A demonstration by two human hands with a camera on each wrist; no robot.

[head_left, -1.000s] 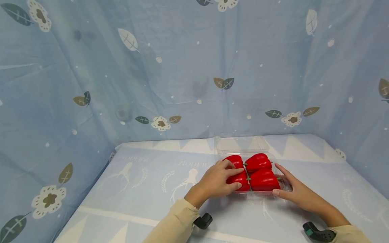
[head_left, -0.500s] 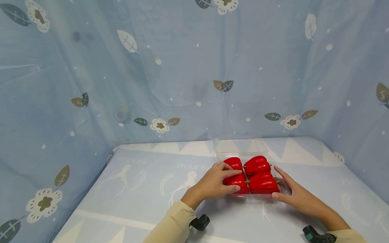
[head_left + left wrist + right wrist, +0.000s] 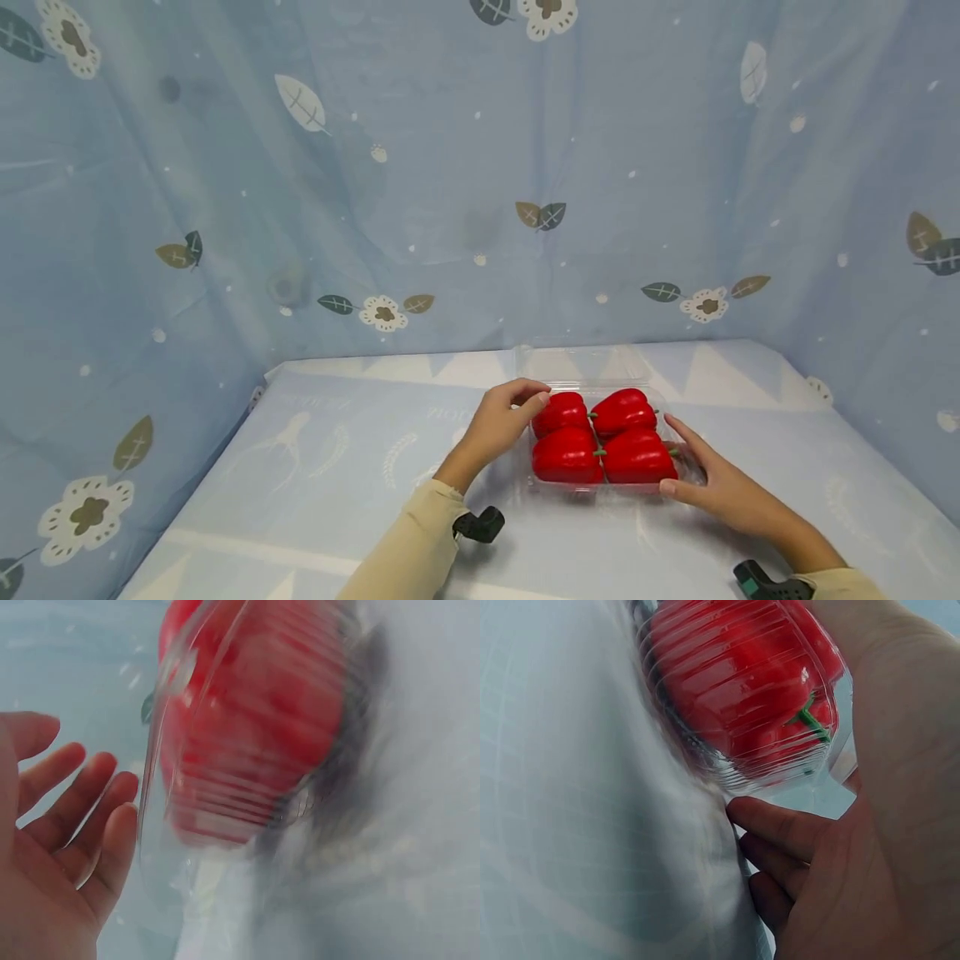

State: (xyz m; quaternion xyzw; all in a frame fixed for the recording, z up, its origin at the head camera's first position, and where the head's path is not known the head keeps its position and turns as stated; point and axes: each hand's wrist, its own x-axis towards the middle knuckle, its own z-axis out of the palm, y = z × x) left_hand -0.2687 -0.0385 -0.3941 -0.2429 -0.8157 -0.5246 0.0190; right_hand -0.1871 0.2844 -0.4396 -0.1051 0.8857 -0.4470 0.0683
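Several red bell peppers [image 3: 567, 456] with green stems sit in two rows in a clear plastic clamshell box [image 3: 558, 486], whose lid [image 3: 585, 364] is folded back behind it. My left hand [image 3: 497, 423] is at the box's left side, holding nothing. In the left wrist view its fingers [image 3: 116, 844] are spread and loosely bent, beside the clear wall. My right hand [image 3: 723, 492] rests at the box's right end, thumb at the front corner and index finger farther back. In the right wrist view its other fingertips [image 3: 742, 810] lie low beside the ribbed wall.
A pale blue patterned cloth covers the table [image 3: 322, 475]. Blue curtains [image 3: 450, 167] with leaves and flowers hang behind and at both sides. Black wrist devices [image 3: 480, 525] are worn on both arms, below beige sleeves [image 3: 412, 542].
My left hand has come off the left peppers and moved left to the box's side. The right hand stays at the right end. The head view has shifted slightly.
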